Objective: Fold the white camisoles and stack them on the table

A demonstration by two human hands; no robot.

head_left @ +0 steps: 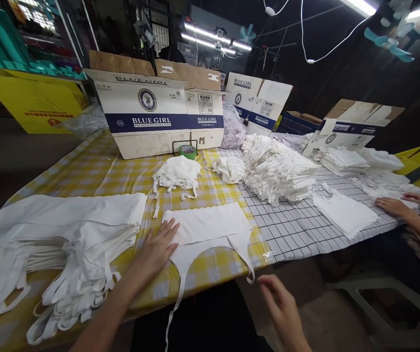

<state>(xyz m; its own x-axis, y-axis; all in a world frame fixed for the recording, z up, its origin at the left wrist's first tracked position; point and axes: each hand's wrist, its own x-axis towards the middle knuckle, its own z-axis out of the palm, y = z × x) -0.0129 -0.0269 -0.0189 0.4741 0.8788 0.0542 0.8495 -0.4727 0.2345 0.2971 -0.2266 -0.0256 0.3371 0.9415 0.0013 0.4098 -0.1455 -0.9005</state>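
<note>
A white camisole [210, 222] lies folded in front of me on the yellow checked cloth, its straps toward my body. One strap hangs over the table edge. My left hand [158, 247] rests with fingers spread on the camisole's left side. Just off the table edge is my right hand [283, 310], its fingers loosely bent and apart, with nothing visible in them. Its fingertips are close to the right strap [249, 274] but do not touch it. To the left lies a thick stack of white camisoles [85, 230] with dangling straps.
Behind the camisole sit a small white pile [178, 171], a green tape roll [188, 151] and a large carton [151, 112]. A tall white garment heap [279, 166] stands on the grid cloth [279, 230]. At right, another person's hands [393, 205] touch white garments.
</note>
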